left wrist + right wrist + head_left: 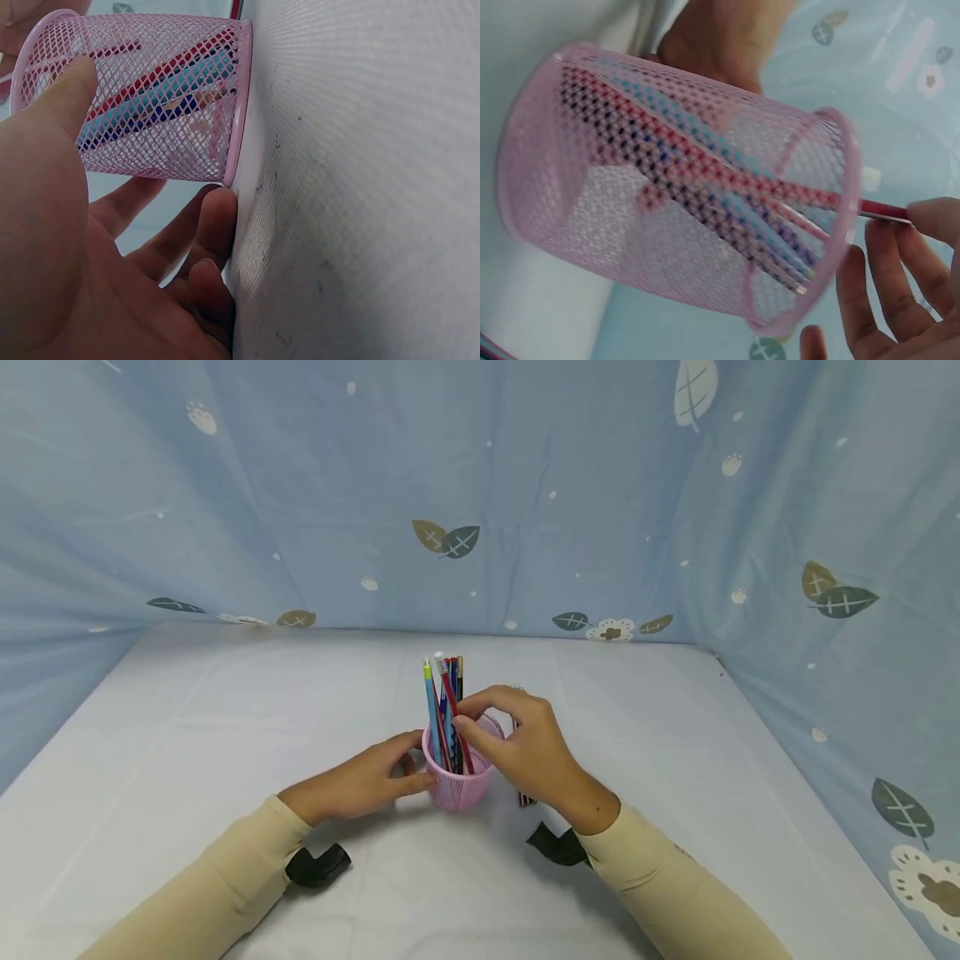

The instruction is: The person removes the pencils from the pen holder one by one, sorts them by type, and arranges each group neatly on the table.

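Observation:
A pink mesh pen holder point(459, 795) stands upright on the white-covered table, with several pens and pencils leaning inside it. My left hand point(367, 779) holds it from the left, the thumb point(75, 94) lying on the mesh and the fingers reaching around the far side. Over the rim from the right comes my right hand point(525, 743). Its thumb and fingertips pinch a red pencil point(885, 211) just above the rim, while the pencil's lower part is inside the holder. Among the others are a light blue pencil point(432, 710) and a black one with a gold end point(461, 670).
Dark striped stick-like things point(527, 799) lie on the table just right of the holder, partly hidden by the right hand. A blue curtain point(480, 485) with leaf prints hangs behind the table's back edge. Black curved pieces point(318, 866) sit at both wrists.

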The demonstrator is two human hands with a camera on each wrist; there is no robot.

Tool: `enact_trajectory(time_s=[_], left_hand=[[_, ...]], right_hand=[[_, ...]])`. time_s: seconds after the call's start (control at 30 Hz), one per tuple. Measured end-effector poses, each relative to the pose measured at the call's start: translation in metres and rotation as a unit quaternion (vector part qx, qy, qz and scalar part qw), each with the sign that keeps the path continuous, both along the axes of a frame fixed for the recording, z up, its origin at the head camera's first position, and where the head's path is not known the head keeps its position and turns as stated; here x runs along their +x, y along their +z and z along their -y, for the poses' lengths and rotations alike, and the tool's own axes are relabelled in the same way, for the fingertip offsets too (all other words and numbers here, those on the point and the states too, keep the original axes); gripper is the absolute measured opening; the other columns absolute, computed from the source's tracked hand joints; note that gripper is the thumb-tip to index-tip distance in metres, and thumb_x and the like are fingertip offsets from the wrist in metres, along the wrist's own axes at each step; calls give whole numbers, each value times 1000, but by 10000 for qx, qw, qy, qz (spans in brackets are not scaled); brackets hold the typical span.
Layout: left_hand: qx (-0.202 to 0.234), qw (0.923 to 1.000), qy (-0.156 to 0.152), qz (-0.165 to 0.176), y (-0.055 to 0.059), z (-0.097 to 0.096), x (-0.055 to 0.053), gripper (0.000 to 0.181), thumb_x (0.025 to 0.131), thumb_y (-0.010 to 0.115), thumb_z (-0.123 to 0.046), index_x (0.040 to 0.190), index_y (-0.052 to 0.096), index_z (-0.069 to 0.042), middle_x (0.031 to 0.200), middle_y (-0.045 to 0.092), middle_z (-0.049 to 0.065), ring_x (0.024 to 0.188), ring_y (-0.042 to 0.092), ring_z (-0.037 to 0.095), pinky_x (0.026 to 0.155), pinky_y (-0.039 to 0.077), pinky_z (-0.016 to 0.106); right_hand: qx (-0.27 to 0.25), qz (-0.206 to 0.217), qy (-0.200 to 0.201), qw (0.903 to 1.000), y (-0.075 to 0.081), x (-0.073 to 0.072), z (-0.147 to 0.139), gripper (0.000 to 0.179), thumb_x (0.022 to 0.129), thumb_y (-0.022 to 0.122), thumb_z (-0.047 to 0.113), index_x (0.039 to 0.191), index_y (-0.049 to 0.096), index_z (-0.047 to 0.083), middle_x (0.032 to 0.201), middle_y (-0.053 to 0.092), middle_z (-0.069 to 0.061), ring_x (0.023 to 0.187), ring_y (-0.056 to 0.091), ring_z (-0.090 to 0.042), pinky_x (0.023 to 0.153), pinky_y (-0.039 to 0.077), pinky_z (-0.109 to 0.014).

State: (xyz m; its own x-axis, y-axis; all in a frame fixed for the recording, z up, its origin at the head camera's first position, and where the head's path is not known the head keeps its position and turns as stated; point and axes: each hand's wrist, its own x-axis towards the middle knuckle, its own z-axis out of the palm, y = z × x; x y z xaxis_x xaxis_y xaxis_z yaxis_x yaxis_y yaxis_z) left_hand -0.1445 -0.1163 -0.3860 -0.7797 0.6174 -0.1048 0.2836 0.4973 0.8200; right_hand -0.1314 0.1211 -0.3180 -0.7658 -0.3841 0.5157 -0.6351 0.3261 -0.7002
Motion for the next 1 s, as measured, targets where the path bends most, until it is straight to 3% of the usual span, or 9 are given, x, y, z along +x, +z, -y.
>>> enact_trajectory(time_s=[0.2,0.4,0.73,1.0], left_hand=[[-23,10000,41,13,-3,0,1,67,98,62,-43,154,34,-20,125,57,2,100,55,18,75,52,32],[-67,9999,67,-99,-3,-1,0,68,97,63,-43,154,35,-18,123,57,2,101,56,18,76,52,31],[-147,9998,68,-100,-1,-1,0,68,97,62,-44,154,35,-18,124,57,2,101,55,18,78,51,31],[-112,9999,22,-82,0,0,1,67,98,62,-43,154,35,-17,127,56,4,103,54,19,77,51,31]], right_hand=[[-329,-186,-152,9992,11,3,-7,11,93,68,4,103,69,1,95,71,-7,96,64,-15,92,53,-34],[-833,-148,-228,9962,17,1,-16,11,93,63,-4,103,63,-5,96,67,-13,88,62,-16,86,54,-24],[-1418,183,-191,9895,19,-10,-27,14,97,54,-3,110,52,-7,91,66,-21,74,64,-15,62,58,-32],[-1510,527,-343,9865,18,-21,-35,32,97,51,-2,127,42,-3,91,62,-22,64,67,-17,57,58,-34]])
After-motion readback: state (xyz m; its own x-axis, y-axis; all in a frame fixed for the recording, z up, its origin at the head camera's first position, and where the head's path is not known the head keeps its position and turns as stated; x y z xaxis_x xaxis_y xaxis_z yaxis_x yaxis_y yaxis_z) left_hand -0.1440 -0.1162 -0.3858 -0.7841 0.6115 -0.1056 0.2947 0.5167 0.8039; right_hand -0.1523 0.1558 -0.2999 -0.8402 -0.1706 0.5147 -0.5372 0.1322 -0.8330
